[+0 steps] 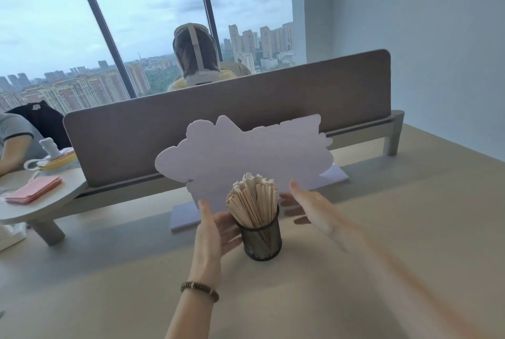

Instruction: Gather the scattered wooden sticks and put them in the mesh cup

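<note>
A black mesh cup (262, 237) packed with upright wooden sticks (252, 202) stands on the counter (382, 229). The left hand (216, 229) and right hand (308, 205) flank the cup, each grip wide, holding nothing. Light, stiff and top-heavy, it looks best held low around its wall.

on my feed: both forearms bare and sleeveless, a dark brown beaded bracelet (199, 291) ringing the left wrist, the right wrist unadorned.
</note>
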`<act>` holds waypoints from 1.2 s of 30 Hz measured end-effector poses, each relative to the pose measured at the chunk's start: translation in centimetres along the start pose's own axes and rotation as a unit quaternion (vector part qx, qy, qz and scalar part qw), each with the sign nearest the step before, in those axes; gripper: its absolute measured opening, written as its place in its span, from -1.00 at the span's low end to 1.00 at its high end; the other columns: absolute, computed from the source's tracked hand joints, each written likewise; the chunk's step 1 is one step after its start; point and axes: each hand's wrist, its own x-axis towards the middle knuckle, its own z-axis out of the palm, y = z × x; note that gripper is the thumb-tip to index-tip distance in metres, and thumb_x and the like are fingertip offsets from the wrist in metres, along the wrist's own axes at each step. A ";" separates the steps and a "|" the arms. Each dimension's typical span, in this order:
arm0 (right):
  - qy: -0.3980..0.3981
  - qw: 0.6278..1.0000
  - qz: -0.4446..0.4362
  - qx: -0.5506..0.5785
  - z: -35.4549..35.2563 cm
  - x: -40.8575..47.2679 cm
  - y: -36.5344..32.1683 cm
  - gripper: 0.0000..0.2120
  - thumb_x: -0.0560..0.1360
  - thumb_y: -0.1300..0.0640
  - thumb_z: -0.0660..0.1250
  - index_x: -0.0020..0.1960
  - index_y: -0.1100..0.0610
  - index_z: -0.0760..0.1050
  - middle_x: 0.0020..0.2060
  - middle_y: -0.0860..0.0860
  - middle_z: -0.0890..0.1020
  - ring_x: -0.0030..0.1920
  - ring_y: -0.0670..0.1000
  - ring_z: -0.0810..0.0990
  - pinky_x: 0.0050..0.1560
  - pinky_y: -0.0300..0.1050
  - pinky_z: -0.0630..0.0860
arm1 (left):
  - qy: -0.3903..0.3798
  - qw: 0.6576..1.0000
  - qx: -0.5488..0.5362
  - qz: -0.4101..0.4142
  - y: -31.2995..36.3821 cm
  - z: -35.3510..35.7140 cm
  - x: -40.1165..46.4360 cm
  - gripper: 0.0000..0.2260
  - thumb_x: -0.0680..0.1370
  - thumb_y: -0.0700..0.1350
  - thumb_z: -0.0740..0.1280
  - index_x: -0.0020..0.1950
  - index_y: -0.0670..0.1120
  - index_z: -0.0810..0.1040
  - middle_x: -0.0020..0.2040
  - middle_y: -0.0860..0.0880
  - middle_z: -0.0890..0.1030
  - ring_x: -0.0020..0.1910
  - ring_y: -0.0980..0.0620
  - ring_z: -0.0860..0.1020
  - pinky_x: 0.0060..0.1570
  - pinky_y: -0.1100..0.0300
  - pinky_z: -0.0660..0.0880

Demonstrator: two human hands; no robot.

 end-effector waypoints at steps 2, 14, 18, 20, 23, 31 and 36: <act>-0.037 0.998 0.036 0.022 0.0 -0.8 0.5 -0.40 0.62 -0.28 -0.04 0.33 0.05 0.54 0.18 -0.05 0.65 0.12 -0.02 0.65 0.23 -0.01 0.56 | -0.012 1.000 -0.011 -0.010 -0.4 0.4 -0.6 -0.24 0.58 0.35 -0.08 0.17 -0.24 0.62 0.06 -0.18 0.70 0.06 -0.12 0.66 0.14 -0.04 0.56; 0.073 0.991 0.080 0.073 -12.1 -7.4 3.8 -0.44 0.66 -0.21 -0.09 0.39 0.07 0.47 0.31 0.00 0.56 0.19 0.07 0.61 0.10 -0.13 0.55 | -0.204 0.977 -0.062 -0.027 -1.5 15.1 -5.4 -0.43 0.60 0.30 -0.05 0.07 -0.03 0.63 0.25 -0.10 0.62 0.29 -0.05 0.53 0.45 -0.03 0.30; 0.137 0.980 0.062 0.129 -17.5 -9.2 5.9 -0.49 0.64 -0.24 -0.06 0.19 -0.05 0.59 0.22 -0.08 0.63 0.18 0.05 0.63 0.22 -0.06 0.53 | -0.258 0.962 -0.089 -0.029 -2.8 22.0 -6.1 -0.48 0.65 0.20 -0.06 0.22 -0.07 0.56 0.34 -0.08 0.54 0.35 0.00 0.46 0.44 0.09 0.26; 0.164 0.974 0.060 0.142 -20.0 -9.8 6.9 -0.48 0.63 -0.26 -0.04 0.17 -0.04 0.61 0.21 -0.09 0.65 0.17 0.04 0.64 0.24 -0.07 0.53 | -0.282 0.955 -0.087 -0.027 -3.2 25.2 -6.1 -0.45 0.67 0.15 -0.09 0.39 -0.16 0.45 0.36 -0.07 0.50 0.32 0.03 0.45 0.34 0.18 0.29; 0.194 0.969 0.062 0.142 -22.9 -10.1 7.9 -0.48 0.64 -0.24 -0.05 0.16 -0.02 0.61 0.21 -0.09 0.64 0.17 0.03 0.64 0.25 -0.08 0.52 | -0.315 0.946 -0.070 -0.014 -4.5 29.3 -5.8 -0.44 0.68 0.13 -0.13 0.45 -0.17 0.38 0.36 -0.04 0.48 0.27 0.09 0.43 0.20 0.27 0.30; 0.225 0.963 0.070 0.128 -26.9 -8.1 9.6 -0.42 0.63 -0.28 -0.07 0.31 0.00 0.55 0.27 -0.07 0.60 0.22 -0.02 0.60 0.30 -0.05 0.49 | -0.324 0.943 -0.067 -0.024 -4.7 36.0 -3.0 -0.47 0.69 0.04 -0.27 0.54 -0.17 0.18 0.57 -0.13 0.19 0.56 -0.05 0.15 0.49 0.12 0.08; 0.228 0.960 0.074 0.147 -27.1 -7.4 10.1 -0.42 0.64 -0.25 -0.06 0.37 0.05 0.51 0.28 -0.05 0.60 0.25 -0.03 0.58 0.32 -0.01 0.48 | -0.321 0.940 -0.107 -0.047 -6.8 35.5 -2.0 -0.43 0.66 0.19 -0.08 0.54 -0.12 0.27 0.53 -0.02 0.31 0.50 0.05 0.28 0.49 0.16 0.15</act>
